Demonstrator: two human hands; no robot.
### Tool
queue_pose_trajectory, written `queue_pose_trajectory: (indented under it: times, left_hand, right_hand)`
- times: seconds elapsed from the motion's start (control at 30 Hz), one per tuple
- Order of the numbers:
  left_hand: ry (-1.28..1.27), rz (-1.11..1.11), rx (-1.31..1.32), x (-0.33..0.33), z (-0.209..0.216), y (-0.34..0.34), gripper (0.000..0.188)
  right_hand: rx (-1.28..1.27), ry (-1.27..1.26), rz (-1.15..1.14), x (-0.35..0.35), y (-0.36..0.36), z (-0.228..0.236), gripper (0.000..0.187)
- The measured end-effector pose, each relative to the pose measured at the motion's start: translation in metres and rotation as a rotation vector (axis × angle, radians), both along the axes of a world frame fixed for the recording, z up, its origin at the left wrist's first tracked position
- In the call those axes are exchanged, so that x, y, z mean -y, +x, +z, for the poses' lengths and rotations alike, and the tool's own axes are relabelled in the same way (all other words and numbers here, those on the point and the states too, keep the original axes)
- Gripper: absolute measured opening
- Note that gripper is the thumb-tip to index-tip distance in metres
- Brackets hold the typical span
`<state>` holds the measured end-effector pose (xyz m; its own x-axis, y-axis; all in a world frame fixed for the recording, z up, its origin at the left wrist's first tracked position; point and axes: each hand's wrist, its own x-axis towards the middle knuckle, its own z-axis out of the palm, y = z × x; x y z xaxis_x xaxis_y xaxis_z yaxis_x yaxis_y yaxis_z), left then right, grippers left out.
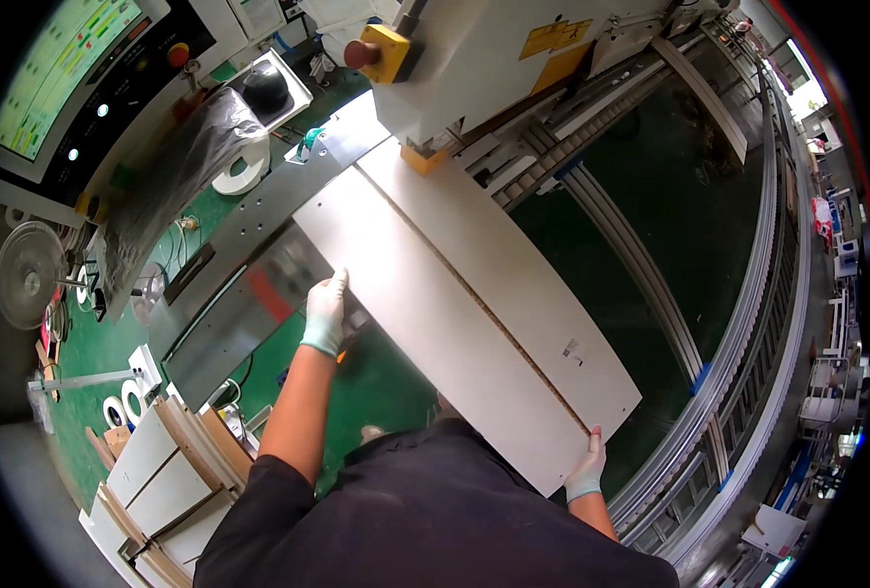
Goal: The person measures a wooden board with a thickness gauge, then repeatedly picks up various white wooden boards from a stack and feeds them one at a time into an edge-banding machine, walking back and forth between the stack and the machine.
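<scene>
Two long white panels (425,284) lie diagonally in front of me, their far ends at the edging machine (494,69). A brown raw-looking strip runs lengthwise between their white faces; whether one panel overlaps the other I cannot tell. My left hand (325,312), in a white glove with a green cuff, is closed on the near long edge of the closer panel, thumb toward its top. My right hand (587,467), gloved alike, grips that panel's right end near the brown strip, its fingers partly hidden below. The farther panel (513,255) carries a small printed label and small holes.
A steel machine table (259,220) is at the left. Beyond it are a control screen (63,73), a yellow box with a red button (381,54) and tape rolls (244,169). Stacked boards (166,470) stand at lower left. Roller rails (749,363) curve along the right.
</scene>
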<state>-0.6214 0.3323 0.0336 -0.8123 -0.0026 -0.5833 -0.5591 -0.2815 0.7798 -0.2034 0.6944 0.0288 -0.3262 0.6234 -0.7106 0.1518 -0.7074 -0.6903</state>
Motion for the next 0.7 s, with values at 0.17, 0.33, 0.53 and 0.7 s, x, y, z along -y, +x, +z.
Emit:
queue_pose_trajectory:
  times: [0.17, 0.33, 0.53, 0.7]
  left_hand:
    - [0.033, -0.033, 0.009, -0.057, 0.001, -0.026, 0.036]
    - [-0.006, -0.251, -0.008, -0.101, 0.003, -0.053, 0.04]
    - [-0.315, -0.406, -0.083, -0.099, 0.041, -0.042, 0.05]
    - [-1.215, -0.671, -0.806, 0.009, 0.063, 0.105, 0.052]
  right_hand:
    - [0.093, 0.114, 0.034, -0.055, -0.029, 0.008, 0.049]
    - [-0.085, 0.092, 0.02, -0.108, -0.044, 0.004, 0.046]
    - [0.094, 0.891, -0.143, -0.109, -0.11, 0.029, 0.043]
    - [-0.285, 0.917, 0.46, -0.019, -0.208, 0.003, 0.051]
